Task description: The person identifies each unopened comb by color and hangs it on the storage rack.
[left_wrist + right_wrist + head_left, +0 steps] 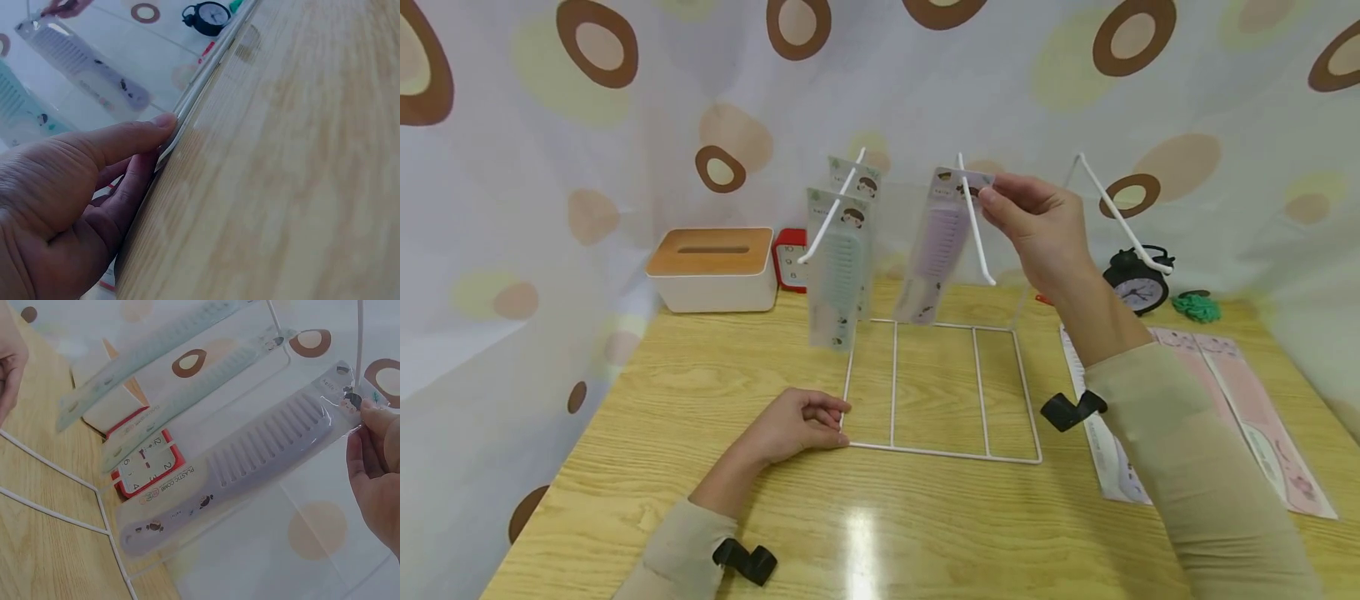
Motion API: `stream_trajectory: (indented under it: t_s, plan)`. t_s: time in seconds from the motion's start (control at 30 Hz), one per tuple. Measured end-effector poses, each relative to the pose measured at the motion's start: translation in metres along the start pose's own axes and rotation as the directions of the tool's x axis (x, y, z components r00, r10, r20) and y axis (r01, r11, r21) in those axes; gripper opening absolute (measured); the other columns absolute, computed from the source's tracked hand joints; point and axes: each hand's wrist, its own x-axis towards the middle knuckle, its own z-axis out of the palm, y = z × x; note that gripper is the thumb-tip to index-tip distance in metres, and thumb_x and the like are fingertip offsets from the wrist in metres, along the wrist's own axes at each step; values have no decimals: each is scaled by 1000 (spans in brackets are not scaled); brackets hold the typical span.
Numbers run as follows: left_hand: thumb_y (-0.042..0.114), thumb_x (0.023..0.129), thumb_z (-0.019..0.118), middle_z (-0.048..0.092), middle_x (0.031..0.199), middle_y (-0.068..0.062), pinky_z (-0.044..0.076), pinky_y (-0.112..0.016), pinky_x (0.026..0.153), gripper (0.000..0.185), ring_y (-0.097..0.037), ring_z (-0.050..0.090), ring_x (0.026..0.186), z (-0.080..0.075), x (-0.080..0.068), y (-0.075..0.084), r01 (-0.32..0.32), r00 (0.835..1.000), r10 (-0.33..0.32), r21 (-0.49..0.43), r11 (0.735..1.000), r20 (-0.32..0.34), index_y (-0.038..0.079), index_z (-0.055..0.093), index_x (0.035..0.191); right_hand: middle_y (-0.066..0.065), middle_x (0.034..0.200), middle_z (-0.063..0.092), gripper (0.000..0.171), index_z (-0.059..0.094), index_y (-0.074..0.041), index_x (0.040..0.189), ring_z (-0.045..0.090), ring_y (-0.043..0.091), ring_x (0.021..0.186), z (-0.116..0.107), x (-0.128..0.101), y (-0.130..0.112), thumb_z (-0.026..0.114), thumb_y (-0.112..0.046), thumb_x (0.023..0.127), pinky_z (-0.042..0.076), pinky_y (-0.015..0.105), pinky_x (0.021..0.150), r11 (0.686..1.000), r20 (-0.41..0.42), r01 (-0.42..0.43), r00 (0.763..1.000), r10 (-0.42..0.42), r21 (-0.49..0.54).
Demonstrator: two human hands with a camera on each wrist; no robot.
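Note:
My right hand [1051, 233] pinches the top corner of a packaged purple comb [942, 242], which hangs on the middle prong of a white wire display rack [940, 452]. The right wrist view shows thumb and fingers on the clear sleeve, with the prong passing through its top beside them. On the left prong hang two packaged green combs [835, 271], one behind the other. My left hand [788, 425] holds the near left corner of the rack's base, thumb on the wire and fingers curled beside it. The right prong [1123, 217] carries nothing.
Several pink packages [1262, 400] lie on the table at right. Along the back stand a tissue box [711, 287] with a wooden lid, a red clock [790, 260] and a black alarm clock [1138, 292]. A green bundle [1197, 308] lies beside the alarm clock.

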Motion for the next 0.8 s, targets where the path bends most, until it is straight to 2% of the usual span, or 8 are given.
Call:
stream_trajectory:
  t_s: [0.13,0.2,0.3,0.47,0.57,0.63,0.7,0.8]
  plan:
    - [8,80,83,70,93,-7,56,-23,75,46,-13,67,84,0,0,1,-8,1000,8,5,1000,-1,-3,67,122,3,97,74,27,76,-3,111,72,12,91,-13,-4,0,76,1,84,57,23,88,997,42,26,999,-22,-75]
    - [8,80,83,71,94,-8,56,-23,75,46,-13,67,84,0,1,1,-10,1000,10,6,1000,1,-3,67,122,1,100,73,30,74,-4,117,71,11,94,-26,-8,0,76,-2,86,56,21,88,984,62,18,998,-8,-177]
    - [9,80,84,71,93,-8,56,-24,76,46,-13,67,84,-1,1,1,-13,1000,13,15,1000,-2,-3,67,122,-4,106,74,37,70,-9,125,70,6,98,-53,-14,4,77,-12,88,54,15,87,923,57,-50,995,78,-382]
    - [9,80,84,70,93,-8,56,-23,75,46,-14,67,83,-3,0,2,-13,1000,13,29,1000,-13,-2,67,122,-16,114,69,52,61,-14,137,67,-4,100,-111,-25,23,74,-32,91,54,13,84,701,23,-156,971,238,-696]
    - [8,80,83,70,93,-9,56,-23,75,46,-14,67,83,-2,0,2,-13,1000,13,24,1000,-8,-3,67,122,-9,121,68,55,58,-11,140,66,-4,97,-147,-34,34,70,-38,93,57,20,83,573,9,-169,956,294,-802]
    - [9,81,83,70,93,-9,56,-23,75,46,-14,67,83,-2,0,1,-15,1000,15,21,1000,-4,-2,67,122,2,128,66,56,57,-8,140,68,5,96,-169,-39,40,69,-38,94,58,26,80,498,1,-174,944,331,-850]
    - [9,81,83,70,93,-9,56,-23,75,46,-14,67,83,-1,0,1,-16,1000,16,20,1000,-1,-2,67,122,12,137,61,57,56,-10,142,66,16,100,-187,-43,43,69,-40,95,57,28,77,393,-8,-164,929,370,-905]
    - [8,80,83,70,93,-8,55,-23,74,46,-14,67,83,0,-1,0,-13,1000,13,18,1000,0,-3,67,122,20,143,54,60,52,-10,145,60,32,108,-210,-48,49,71,-35,94,54,29,75,271,-5,-136,901,433,-953]
